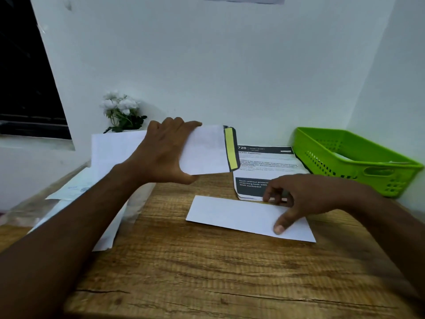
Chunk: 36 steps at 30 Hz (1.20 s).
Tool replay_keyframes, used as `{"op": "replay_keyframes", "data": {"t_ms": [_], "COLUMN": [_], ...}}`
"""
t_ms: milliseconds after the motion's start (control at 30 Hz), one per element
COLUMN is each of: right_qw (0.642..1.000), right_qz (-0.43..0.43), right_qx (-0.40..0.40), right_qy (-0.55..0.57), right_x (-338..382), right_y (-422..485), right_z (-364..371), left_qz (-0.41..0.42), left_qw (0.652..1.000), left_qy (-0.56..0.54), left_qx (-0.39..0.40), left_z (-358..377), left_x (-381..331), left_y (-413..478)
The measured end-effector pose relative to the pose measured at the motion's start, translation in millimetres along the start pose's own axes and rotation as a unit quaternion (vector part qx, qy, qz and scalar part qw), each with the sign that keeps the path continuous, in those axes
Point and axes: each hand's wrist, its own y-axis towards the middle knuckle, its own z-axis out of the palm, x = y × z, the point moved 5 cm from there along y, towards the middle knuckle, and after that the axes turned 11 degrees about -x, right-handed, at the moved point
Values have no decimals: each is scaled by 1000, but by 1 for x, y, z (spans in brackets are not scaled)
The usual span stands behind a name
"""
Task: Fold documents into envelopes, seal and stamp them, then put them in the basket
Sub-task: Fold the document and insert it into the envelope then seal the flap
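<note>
L hand grips envelope | R hand pinches folded doc

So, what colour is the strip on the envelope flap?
Yellow strip; best seen in the head view.

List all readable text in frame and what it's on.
"720": black header of the printed sheet.
"desk workspace": dark block lower on that sheet; the lines above it are blurred.
Heading and body text on that sheet: too blurred.
Faint blue print on the papers at left: unreadable.
No text on the envelope in the left hand or the folded paper under the right hand.
</note>
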Motion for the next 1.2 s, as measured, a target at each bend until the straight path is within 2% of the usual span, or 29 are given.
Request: {"op": "replay_keyframes", "data": {"t_ms": [167,300,500,633,800,1200], "right_qw": [998,982,924,884,860,881], "right_qz": [-18,-57,-61,-47,-27,-32], "right_qx": [7,-28,-157,-261,-341,-383], "right_qy": [55,179,343,384,379,276], "right_x": [-2,-9,-30,-39,-48,-37], "right_y": [0,1,-1,-1,0,-5], "right_z": [4,-4,-33,-45,-50,-58], "left_qz": [7,-2,-26,-27,-25,-17], "left_qw": [1000,1000,998,998,999,999], "left_qy": [1,16,13,5,-1,7], "left_qx": [10,22,46,48,43,36], "left_z": [1,0,5,6,6,4], "left_x": [3,15,32,32,32,30], "left_y": [0,-2,-7,-5,-5,-4]}}
